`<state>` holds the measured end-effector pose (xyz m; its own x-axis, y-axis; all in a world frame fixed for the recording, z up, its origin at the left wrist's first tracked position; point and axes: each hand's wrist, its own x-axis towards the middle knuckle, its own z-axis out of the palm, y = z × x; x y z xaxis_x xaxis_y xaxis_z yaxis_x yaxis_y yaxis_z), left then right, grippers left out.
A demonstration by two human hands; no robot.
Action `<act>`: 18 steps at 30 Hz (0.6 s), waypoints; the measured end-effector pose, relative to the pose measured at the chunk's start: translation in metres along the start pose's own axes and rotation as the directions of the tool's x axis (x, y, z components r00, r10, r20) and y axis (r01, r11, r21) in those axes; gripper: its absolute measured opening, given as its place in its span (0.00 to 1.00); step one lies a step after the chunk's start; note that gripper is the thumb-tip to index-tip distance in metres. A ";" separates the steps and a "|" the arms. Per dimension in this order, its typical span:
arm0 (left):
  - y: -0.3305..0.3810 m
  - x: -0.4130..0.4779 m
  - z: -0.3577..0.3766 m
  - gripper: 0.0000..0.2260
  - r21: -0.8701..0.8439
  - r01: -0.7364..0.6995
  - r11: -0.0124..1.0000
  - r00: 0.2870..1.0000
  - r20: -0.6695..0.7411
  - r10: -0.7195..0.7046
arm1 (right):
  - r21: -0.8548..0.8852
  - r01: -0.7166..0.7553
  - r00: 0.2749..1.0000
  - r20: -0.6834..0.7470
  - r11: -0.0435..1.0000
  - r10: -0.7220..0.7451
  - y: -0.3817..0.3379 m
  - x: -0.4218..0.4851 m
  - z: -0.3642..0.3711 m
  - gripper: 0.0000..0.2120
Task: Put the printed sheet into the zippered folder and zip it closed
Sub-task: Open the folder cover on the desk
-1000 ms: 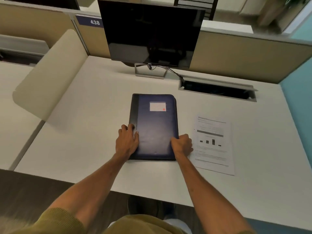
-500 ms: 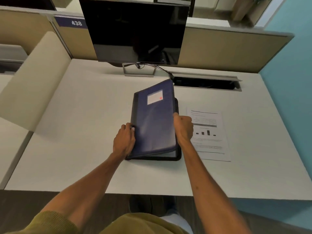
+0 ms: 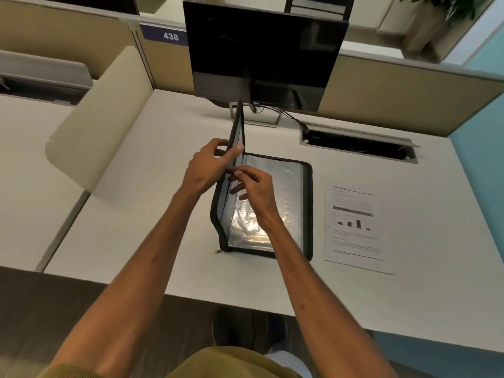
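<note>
monitor (image 3: 261, 53) at desk (image 3: 122, 214) rear | cable hatch (image 3: 357, 144) right | "438" sign (image 3: 164, 35)

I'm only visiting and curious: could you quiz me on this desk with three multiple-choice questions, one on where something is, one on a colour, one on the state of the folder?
1. Where is the printed sheet relative to the folder?
A) inside it
B) flat on the desk, to its right
C) lying on its cover

2. What colour is the folder's zip border?
A) red
B) white
C) black

3. How is the folder?
A) zipped shut
B) open, cover raised
C) opened out flat

Answers:
1 B: the sheet lies on the desk beside the folder, with no hand on it.
2 C: black edging runs round the folder's rim.
3 B: the left hand grips the cover upright beside the clear inner sleeve.
</note>
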<state>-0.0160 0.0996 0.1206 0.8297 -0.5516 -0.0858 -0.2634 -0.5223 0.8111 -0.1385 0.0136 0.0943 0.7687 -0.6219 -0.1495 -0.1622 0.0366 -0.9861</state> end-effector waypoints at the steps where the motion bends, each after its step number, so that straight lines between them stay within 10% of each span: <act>1: -0.003 0.000 -0.011 0.30 0.041 0.012 0.999 1.000 0.019 -0.012 | -0.019 0.013 0.999 0.039 1.000 -0.012 0.006 -0.001 0.008 0.11; 10: -0.059 -0.018 -0.057 0.28 0.490 0.120 0.863 0.986 -0.158 -0.048 | -0.420 0.085 0.982 0.189 0.904 -0.005 0.065 -0.016 0.031 0.22; 18: -0.105 -0.026 -0.043 0.43 0.674 0.131 0.727 0.991 -0.088 -0.097 | -0.883 0.125 0.967 0.211 0.453 0.144 0.110 -0.037 -0.007 0.29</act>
<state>0.0112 0.1973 0.0627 0.8914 -0.4389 -0.1131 -0.4145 -0.8903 0.1886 -0.1889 0.0351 -0.0086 0.8504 -0.4307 -0.3022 -0.5233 -0.7520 -0.4008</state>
